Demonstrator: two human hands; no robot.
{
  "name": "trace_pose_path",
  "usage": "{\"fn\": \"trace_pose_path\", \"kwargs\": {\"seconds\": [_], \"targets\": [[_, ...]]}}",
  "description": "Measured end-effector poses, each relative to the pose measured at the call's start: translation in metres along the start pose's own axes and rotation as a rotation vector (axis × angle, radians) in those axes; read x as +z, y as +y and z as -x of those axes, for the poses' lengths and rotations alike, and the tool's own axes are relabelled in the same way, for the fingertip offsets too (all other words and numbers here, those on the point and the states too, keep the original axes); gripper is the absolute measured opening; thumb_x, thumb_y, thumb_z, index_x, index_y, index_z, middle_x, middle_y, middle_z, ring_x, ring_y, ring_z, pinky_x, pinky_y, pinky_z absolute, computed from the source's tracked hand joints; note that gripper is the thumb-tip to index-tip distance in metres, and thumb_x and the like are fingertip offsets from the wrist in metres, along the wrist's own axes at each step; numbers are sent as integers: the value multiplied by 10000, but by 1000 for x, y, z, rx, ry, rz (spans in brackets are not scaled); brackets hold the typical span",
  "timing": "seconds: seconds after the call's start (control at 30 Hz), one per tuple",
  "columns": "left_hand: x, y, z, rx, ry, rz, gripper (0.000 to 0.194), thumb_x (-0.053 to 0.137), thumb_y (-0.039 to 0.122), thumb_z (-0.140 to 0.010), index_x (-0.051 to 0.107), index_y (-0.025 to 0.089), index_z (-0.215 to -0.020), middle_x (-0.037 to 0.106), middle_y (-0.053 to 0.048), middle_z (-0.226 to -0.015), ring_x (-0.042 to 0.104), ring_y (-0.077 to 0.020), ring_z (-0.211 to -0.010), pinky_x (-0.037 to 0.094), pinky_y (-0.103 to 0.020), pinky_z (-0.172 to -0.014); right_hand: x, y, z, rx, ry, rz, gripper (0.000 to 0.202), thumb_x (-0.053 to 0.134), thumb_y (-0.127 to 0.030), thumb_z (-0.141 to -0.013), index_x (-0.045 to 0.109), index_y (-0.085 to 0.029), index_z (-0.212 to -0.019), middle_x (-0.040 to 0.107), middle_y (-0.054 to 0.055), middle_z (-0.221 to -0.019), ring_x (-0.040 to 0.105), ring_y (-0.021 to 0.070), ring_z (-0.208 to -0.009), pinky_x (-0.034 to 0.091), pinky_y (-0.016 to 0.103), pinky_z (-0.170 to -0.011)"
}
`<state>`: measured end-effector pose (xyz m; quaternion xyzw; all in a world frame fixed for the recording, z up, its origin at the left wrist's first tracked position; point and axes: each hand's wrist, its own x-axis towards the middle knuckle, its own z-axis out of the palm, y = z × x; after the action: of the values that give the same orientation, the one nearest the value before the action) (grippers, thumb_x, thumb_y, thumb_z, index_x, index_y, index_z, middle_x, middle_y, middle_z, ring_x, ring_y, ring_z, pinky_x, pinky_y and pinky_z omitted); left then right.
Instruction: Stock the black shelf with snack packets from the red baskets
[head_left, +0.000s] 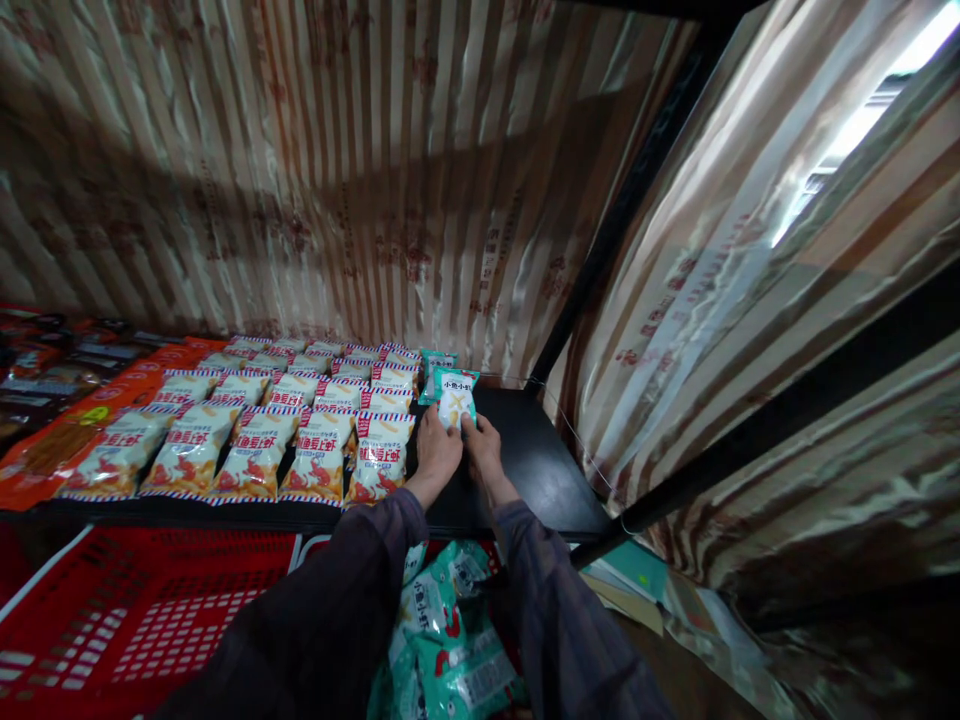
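Note:
Over the black shelf (536, 450), a teal-and-white snack bag (457, 392) is held upright between my two hands. My left hand (436, 448) grips its lower left side, with the fingers closed around the edge. On the lower right side, my right hand (484, 450) pinches the same bag. Just behind it stands another teal snack bag (435, 370) near the back of the shelf. To the left of my hands, rows of white snack bags with red lettering (381, 452) lean on the shelf. The held bag's bottom is partly hidden by my fingers.
Below the shelf, several teal bags (465, 660) lie between my forearms, beside a red plastic basket (150, 600). Orange snack packs (67, 440) lie at the far left. A black metal post (622, 210) and diagonal bar (697, 480) bound the right side. Striped plastic sheeting (337, 180) hangs behind.

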<state>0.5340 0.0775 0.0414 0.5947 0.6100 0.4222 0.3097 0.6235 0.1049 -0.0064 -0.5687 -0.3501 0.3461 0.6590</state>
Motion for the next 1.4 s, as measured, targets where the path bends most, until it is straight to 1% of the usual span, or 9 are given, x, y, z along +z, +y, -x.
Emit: {"fn": "trace_pose_path", "kwargs": {"seconds": [0.2, 0.37, 0.53, 0.7, 0.8, 0.93, 1.13, 1.23, 1.4], "targets": [[10, 1, -18, -25, 52, 21, 469, 479, 156, -802, 441, 91, -1265, 489, -198, -1318, 435, -258, -1252, 323, -352, -1031, 8, 9, -20, -60, 20, 128, 438, 591, -456, -678, 671, -127, -956, 715, 66, -814, 631, 200, -748, 485, 301, -696], [12, 0, -26, -72, 74, 30, 443, 457, 160, -817, 446, 101, -1255, 502, -198, -1303, 445, -260, -1244, 334, -357, -1021, 14, 14, -31, -101, 11, 250, 389, 569, -444, -704, 680, -152, -935, 716, 65, -830, 628, 207, -769, 475, 299, -714], [13, -3, -32, -118, 88, 42, 449, 448, 166, -824, 419, 105, -1268, 492, -205, -1305, 467, -263, -1224, 364, -355, -991, 20, 14, -31, -143, -18, 366, 398, 528, -447, -748, 673, -159, -981, 715, 75, -874, 624, 205, -775, 461, 287, -713], [16, -6, -36, -143, 93, 52, 456, 459, 166, -819, 409, 120, -1270, 522, -199, -1261, 484, -264, -1205, 381, -350, -970, 22, 12, -29, -165, -26, 512, 345, 505, -427, -782, 675, -197, -975, 706, 60, -816, 610, 199, -734, 437, 284, -684], [17, -7, -38, -151, 92, 55, 463, 459, 154, -814, 404, 111, -1272, 519, -211, -1259, 490, -268, -1198, 388, -352, -960, 21, 12, -31, -192, -31, 599, 293, 520, -396, -780, 683, -206, -931, 695, 75, -812, 606, 218, -767, 423, 309, -728], [18, -8, -38, -150, 87, 60, 452, 456, 149, -810, 420, 95, -1257, 510, -223, -1268, 490, -270, -1200, 380, -348, -971, 18, 15, -31, -262, -44, 658, 265, 526, -360, -778, 681, -184, -901, 678, 113, -947, 583, 250, -939, 388, 338, -860], [19, -10, -37, -138, 91, 63, 485, 467, 207, -818, 409, 94, -1286, 476, -216, -1320, 465, -265, -1230, 363, -335, -996, 23, 21, -34, -299, -12, 679, 423, 524, -346, -782, 587, -130, -1140, 527, 165, -1282, 433, 279, -1212, 300, 403, -1010], [20, -12, -38, -128, 85, 57, 500, 455, 222, -828, 401, 53, -1295, 455, -246, -1334, 445, -286, -1248, 353, -354, -1007, 25, 20, -38, -291, -27, 678, 480, 537, -340, -775, 545, -138, -1210, 555, 151, -1256, 484, 273, -1169, 349, 386, -977], [21, -15, -38, -122, 80, 49, 493, 435, 214, -839, 399, 52, -1303, 449, -248, -1343, 433, -289, -1259, 345, -372, -1015, 24, 14, -37, -260, -118, 749, 479, 503, -360, -815, 530, -143, -1241, 662, 143, -1054, 603, 275, -974, 438, 361, -830]]}}
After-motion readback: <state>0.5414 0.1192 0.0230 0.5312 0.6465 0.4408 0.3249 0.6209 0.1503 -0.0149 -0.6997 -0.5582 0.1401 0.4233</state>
